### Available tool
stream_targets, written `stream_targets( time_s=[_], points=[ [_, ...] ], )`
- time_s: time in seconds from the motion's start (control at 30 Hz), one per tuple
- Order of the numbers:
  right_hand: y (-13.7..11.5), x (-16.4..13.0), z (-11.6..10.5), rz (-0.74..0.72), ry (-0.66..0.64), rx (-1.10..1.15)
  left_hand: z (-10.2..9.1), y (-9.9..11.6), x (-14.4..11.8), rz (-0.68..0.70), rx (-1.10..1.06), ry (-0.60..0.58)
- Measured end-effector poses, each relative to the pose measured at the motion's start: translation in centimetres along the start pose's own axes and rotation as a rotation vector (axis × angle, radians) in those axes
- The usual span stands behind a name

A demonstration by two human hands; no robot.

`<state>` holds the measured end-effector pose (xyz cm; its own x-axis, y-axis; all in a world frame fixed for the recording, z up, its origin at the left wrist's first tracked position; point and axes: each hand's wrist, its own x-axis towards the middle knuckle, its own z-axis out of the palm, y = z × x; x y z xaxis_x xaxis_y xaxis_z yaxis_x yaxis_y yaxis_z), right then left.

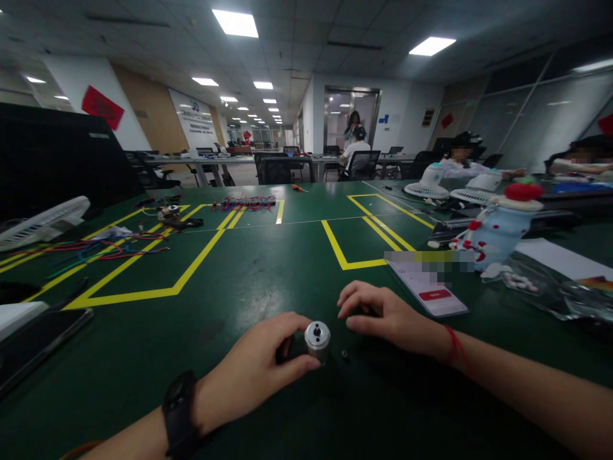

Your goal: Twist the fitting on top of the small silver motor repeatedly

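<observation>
One upright silver cylinder [317,344] toward near edge of green table [249,275], clamped between thumb and fingers of left hand [256,361]; right hand [390,318] half-curled, thumb and fingertips apart, near small ring [345,354].

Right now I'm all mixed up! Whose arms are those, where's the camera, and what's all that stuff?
There's no machine here, just a person's two bare hands. The camera sits on that person's head, looking forward and down, so you see what's in front of them. The left hand has a metal cylinder between thumb and fingers. The right hand is just above the green table, its fingers bent, and I can't see anything in it. A tiny part lies between the hands; it's too small to name. Yellow tape marks shapes on the table. Colored wires lie on your left, and a phone lies beyond the right hand.
</observation>
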<state>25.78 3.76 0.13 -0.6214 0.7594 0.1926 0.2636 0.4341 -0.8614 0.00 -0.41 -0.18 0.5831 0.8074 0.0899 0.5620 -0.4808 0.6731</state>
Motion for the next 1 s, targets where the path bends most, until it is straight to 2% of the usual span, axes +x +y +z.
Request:
stream_targets(
  time_s=[0.1, 0.2, 0.3, 0.37, 0.43, 0.5, 0.57, 0.7, 0.87, 1.0],
  points=[
    [1.9, 0.7, -0.5, 0.168, 0.296, 0.322, -0.1, 0.0, -0.1, 0.003, -0.005, -0.003],
    [3.0, 1.1, -0.7, 0.237, 0.388, 0.399, -0.1, 0.1, -0.1, 0.0, -0.011, -0.009],
    [2.2, 0.9, -0.7, 0.239, 0.327, 0.329, -0.1, 0.1, -0.2, 0.001, -0.013, -0.006],
    [1.0, 0.4, -0.4, 0.155, 0.142, 0.125, 0.0, 0.0, -0.2, 0.001, -0.009, 0.0],
    [-0.2, -0.1, 0.0, -0.025, -0.091, -0.184, 0.1, -0.1, -0.2, 0.003, -0.002, 0.007],
    [-0.9, -0.4, 0.6, -0.137, -0.167, -0.36, 0.2, -0.1, -0.2, 0.006, 0.004, 0.012],
    [-1.3, -0.3, 1.1, -0.17, -0.092, -0.374, 0.2, -0.1, -0.1, 0.008, 0.006, 0.012],
    [-2.3, 0.5, 2.1, -0.211, 0.168, -0.264, 0.2, -0.1, 0.0, 0.003, 0.02, 0.009],
    [-4.0, 0.9, 3.2, -0.299, 0.142, -0.411, 0.3, -0.2, -0.1, -0.001, 0.037, 0.018],
    [-4.4, 0.8, 3.5, -0.293, 0.157, -0.485, 0.3, -0.1, 0.0, 0.007, 0.041, 0.017]
  ],
)
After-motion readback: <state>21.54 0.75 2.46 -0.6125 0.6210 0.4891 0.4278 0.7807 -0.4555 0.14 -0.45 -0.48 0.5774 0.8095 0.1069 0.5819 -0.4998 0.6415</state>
